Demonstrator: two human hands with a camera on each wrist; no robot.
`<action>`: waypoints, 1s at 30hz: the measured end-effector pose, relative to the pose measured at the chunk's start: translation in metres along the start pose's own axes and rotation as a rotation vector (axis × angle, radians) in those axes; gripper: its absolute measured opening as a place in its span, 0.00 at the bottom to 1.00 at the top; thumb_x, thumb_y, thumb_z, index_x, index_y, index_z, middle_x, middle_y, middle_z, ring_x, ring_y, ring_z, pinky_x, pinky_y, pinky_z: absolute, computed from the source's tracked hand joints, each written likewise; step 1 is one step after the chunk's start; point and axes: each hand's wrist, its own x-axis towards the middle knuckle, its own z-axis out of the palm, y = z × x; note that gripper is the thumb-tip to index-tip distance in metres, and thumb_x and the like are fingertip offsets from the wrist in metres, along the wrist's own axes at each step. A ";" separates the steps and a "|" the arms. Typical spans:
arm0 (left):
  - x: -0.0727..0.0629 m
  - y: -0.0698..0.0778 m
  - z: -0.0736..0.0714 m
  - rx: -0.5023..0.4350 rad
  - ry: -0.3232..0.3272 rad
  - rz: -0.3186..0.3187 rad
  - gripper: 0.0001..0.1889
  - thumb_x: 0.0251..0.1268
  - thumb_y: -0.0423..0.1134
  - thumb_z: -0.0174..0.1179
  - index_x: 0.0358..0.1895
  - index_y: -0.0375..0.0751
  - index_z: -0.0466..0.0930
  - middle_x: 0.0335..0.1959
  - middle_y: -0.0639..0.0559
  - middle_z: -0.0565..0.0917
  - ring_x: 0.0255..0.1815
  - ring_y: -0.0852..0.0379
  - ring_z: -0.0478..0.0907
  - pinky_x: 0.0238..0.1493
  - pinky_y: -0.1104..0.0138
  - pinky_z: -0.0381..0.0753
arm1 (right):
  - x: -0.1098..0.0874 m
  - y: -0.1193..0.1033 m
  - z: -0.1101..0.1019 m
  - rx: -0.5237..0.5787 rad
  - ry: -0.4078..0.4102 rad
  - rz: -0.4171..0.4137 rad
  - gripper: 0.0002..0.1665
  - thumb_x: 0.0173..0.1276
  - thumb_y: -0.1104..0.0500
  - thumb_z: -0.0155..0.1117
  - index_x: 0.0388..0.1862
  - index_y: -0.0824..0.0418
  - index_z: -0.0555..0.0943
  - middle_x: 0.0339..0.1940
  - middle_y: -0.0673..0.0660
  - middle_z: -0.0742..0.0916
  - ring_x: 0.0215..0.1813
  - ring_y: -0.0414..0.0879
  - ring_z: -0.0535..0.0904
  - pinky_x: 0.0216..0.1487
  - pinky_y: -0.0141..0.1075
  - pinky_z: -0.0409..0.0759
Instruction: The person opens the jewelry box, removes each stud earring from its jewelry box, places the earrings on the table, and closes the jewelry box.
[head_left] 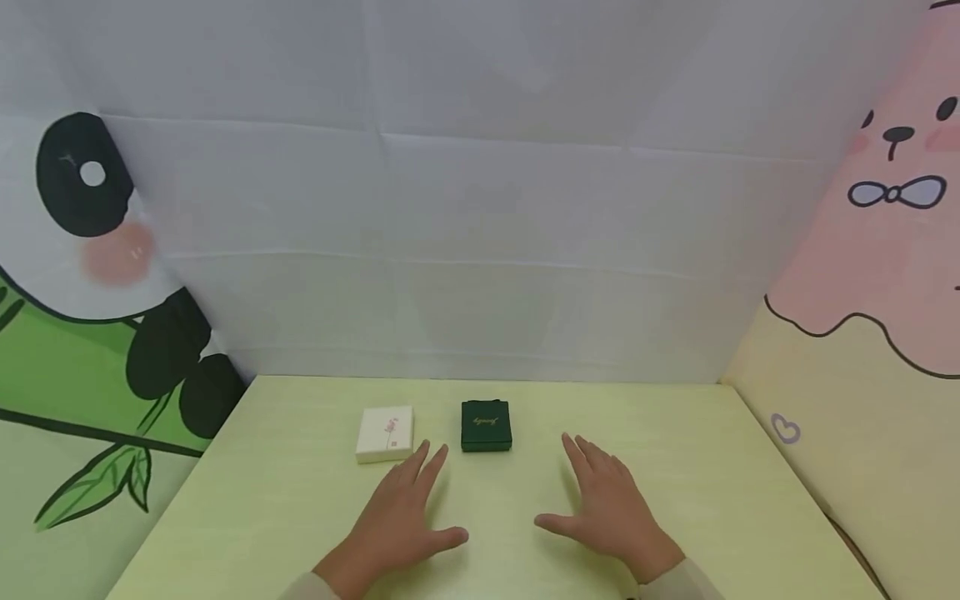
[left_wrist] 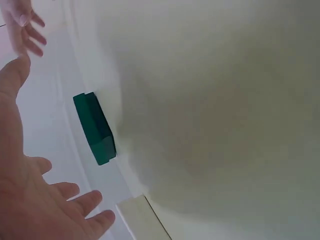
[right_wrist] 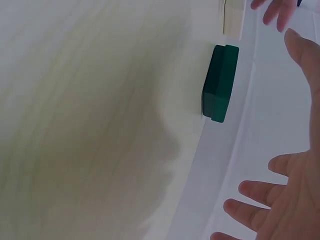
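Observation:
Toward the back of the pale yellow table, a dark green box (head_left: 486, 426) with gold lettering lies flat. To its left is a white box (head_left: 385, 434) with a small pink print on its lid. My left hand (head_left: 401, 517) hovers over the table in front of the two boxes, fingers spread and holding nothing; its fingertips are nearest the white box. My right hand (head_left: 607, 508) is held in front and to the right of the green box (right_wrist: 220, 83), fingers spread and also holding nothing. Both thumbs point inward, toward each other.
The yellow table (head_left: 300, 517) ends at a white cloth backdrop (head_left: 480, 208). A panel with a panda drawing (head_left: 112, 350) stands along the left, and one with a pink bear drawing (head_left: 885, 250) along the right.

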 end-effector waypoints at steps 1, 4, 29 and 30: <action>0.006 0.000 -0.001 -0.011 0.000 0.004 0.57 0.52 0.69 0.71 0.83 0.49 0.56 0.81 0.40 0.57 0.77 0.36 0.60 0.72 0.42 0.61 | 0.005 -0.002 0.001 -0.003 -0.008 -0.012 0.72 0.51 0.18 0.68 0.84 0.58 0.59 0.78 0.63 0.69 0.77 0.61 0.64 0.73 0.60 0.61; 0.024 0.000 -0.002 -0.049 -0.021 0.001 0.56 0.54 0.67 0.70 0.83 0.48 0.56 0.81 0.40 0.57 0.76 0.35 0.62 0.70 0.41 0.64 | 0.021 -0.006 0.004 0.005 -0.026 -0.028 0.70 0.51 0.20 0.70 0.83 0.59 0.60 0.78 0.62 0.69 0.77 0.61 0.65 0.72 0.58 0.63; 0.114 -0.014 0.027 -0.099 -0.062 -0.079 0.52 0.63 0.52 0.72 0.83 0.38 0.51 0.75 0.37 0.64 0.73 0.38 0.67 0.69 0.48 0.69 | 0.110 -0.015 0.040 0.074 -0.200 -0.003 0.62 0.57 0.35 0.76 0.83 0.58 0.60 0.76 0.61 0.70 0.74 0.59 0.68 0.65 0.55 0.74; 0.117 -0.014 0.028 -0.115 -0.063 -0.083 0.53 0.62 0.51 0.72 0.83 0.38 0.50 0.76 0.37 0.64 0.73 0.39 0.67 0.69 0.48 0.69 | 0.112 -0.015 0.041 0.076 -0.205 -0.004 0.62 0.57 0.36 0.77 0.83 0.58 0.60 0.76 0.60 0.70 0.74 0.59 0.68 0.65 0.54 0.74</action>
